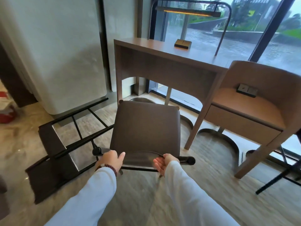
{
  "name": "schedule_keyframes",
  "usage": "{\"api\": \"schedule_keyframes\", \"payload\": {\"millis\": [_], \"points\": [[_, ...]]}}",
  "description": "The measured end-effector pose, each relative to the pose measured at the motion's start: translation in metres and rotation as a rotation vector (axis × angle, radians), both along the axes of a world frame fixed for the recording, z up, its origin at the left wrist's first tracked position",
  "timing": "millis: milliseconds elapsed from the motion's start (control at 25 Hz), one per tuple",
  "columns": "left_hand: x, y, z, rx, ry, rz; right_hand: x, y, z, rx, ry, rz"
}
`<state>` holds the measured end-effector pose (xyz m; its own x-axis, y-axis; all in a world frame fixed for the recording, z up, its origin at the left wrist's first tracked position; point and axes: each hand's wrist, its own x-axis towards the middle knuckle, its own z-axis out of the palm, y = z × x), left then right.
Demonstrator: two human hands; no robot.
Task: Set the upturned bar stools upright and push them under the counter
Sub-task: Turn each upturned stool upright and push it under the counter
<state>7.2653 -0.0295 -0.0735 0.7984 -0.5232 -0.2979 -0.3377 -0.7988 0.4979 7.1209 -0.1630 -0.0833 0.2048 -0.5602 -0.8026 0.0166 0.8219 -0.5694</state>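
Square padded stool (146, 126), left hand (111, 160), right hand (163, 163) gripping curved backrest (143, 151)

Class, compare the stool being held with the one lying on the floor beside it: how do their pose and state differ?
Held dark-brown padded stool stands upright, seat up; floor stool lies on its side. The left hand and right hand grip the held stool; the floor stool is untouched. Both have dark seats, black frames.

We can read no text, label, brand or number here. The yellow patch (251, 13) on a building beyond the window is too blurred for us to make out, and the red packs (6, 115) at the left edge show no legible print.
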Motion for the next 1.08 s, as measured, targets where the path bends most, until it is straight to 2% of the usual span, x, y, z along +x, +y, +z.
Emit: {"api": "schedule_keyframes", "payload": {"millis": [40, 80, 120, 160, 280, 320, 480, 920, 1000, 1080], "points": [[0.011, -0.004, 0.006, 0.03, -0.238, -0.137, 0.007, -0.01, 0.006, -0.016, 0.021, -0.002], [0.024, -0.01, 0.012, -0.031, -0.411, -0.235, 0.016, -0.021, 0.011, -0.033, 0.044, 0.004], [0.038, -0.018, 0.015, -0.088, -0.524, -0.332, 0.024, -0.03, 0.015, -0.05, 0.068, 0.014], [0.052, -0.029, 0.017, -0.065, -0.59, -0.453, 0.031, -0.039, 0.018, -0.07, 0.091, 0.02], [0.085, -0.067, 0.019, 0.189, -0.507, -0.62, 0.05, -0.067, 0.028, -0.115, 0.137, 0.011], [0.096, -0.08, 0.017, 0.219, -0.518, -0.641, 0.057, -0.077, 0.032, -0.121, 0.143, 0.007], [0.133, -0.122, 0.017, 0.206, -0.636, -0.685, 0.079, -0.117, 0.043, -0.138, 0.165, -0.003], [0.203, -0.221, 0.034, 0.237, -0.689, -0.765, 0.147, -0.225, 0.044, -0.291, 0.345, 0.042], [0.212, -0.237, 0.037, 0.242, -0.695, -0.796, 0.156, -0.24, 0.046, -0.351, 0.413, 0.08], [0.217, -0.247, 0.039, 0.228, -0.69, -0.821, 0.158, -0.252, 0.053, -0.506, 0.591, 0.221]]}}
